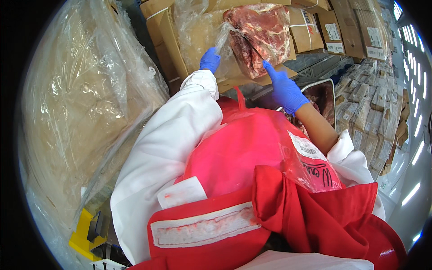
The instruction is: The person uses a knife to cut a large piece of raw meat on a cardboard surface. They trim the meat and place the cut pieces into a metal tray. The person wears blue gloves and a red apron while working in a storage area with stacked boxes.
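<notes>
A large raw cut of red meat with pale fat lies on clear plastic film over an open cardboard box. My left hand, in a blue glove, is closed on a gathered strand of the film beside the meat. At the meat's lower edge is my right hand, also blue-gloved, with its index finger stretched along the meat. Its other fingers are curled, and what they hold is hidden. A thin dark line runs across the meat from that fingertip; whether it is a blade or a slit is unclear.
Film-wrapped cartons rise close on my left. More boxes stand behind the meat, with stacked packages at right. A metal-rimmed container with dark red meat sits beside my right wrist. A glossy red covering bulges before me.
</notes>
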`<state>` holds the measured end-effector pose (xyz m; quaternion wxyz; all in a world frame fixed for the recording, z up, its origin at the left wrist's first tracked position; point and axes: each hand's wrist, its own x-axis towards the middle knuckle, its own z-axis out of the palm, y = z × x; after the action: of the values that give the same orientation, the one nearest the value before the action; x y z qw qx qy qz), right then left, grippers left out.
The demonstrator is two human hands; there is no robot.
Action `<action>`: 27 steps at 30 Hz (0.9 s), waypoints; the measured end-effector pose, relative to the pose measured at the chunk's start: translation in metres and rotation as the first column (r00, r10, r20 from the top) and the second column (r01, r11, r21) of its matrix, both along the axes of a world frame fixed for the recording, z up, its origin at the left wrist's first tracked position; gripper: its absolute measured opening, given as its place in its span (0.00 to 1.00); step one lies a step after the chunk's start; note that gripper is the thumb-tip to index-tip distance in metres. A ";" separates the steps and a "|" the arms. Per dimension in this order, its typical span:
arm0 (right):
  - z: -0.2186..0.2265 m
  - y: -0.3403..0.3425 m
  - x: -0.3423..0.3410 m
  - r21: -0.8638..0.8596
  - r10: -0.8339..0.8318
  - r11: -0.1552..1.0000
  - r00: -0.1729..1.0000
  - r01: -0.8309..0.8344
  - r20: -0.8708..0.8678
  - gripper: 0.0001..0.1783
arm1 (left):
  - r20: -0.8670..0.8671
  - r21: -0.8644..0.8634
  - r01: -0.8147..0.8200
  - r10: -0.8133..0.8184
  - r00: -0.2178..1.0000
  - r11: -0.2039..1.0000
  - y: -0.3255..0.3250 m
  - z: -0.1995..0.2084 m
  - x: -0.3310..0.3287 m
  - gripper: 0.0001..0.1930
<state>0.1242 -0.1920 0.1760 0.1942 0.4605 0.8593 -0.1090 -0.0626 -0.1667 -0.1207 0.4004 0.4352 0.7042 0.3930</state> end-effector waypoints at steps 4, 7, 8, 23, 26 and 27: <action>0.007 -0.003 0.009 -0.408 -0.302 0.874 0.953 0.262 -0.034 0.41 | 0.046 -0.040 -0.017 0.019 0.999 0.999 -0.003 0.007 0.002 0.22; 0.023 -0.004 0.019 -0.376 -0.254 0.901 0.966 0.216 -0.052 0.40 | 0.022 -0.099 -0.001 0.003 1.000 0.995 0.001 0.007 0.000 0.23; 0.032 0.000 0.011 -0.492 -0.395 0.798 0.919 0.347 0.008 0.40 | 0.004 -0.129 0.006 -0.006 1.000 0.992 0.001 0.005 -0.001 0.23; 0.109 0.089 -0.080 -0.569 -0.486 0.410 0.699 0.712 0.524 0.27 | 0.054 -0.122 0.004 0.003 0.999 0.992 0.003 0.004 -0.003 0.23; 0.111 0.103 -0.088 -0.567 -0.481 0.369 0.673 0.737 0.562 0.26 | 0.061 -0.122 0.001 0.006 0.998 0.993 0.003 0.008 0.001 0.23; 0.106 0.110 -0.087 -0.557 -0.492 0.326 0.640 0.764 0.590 0.25 | 0.053 -0.107 -0.003 0.009 0.999 0.994 0.002 0.010 0.001 0.22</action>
<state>0.0368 -0.0818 0.2818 0.4457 0.6398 0.4276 -0.4573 -0.0613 -0.1649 -0.1106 0.4408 0.4003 0.7145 0.3674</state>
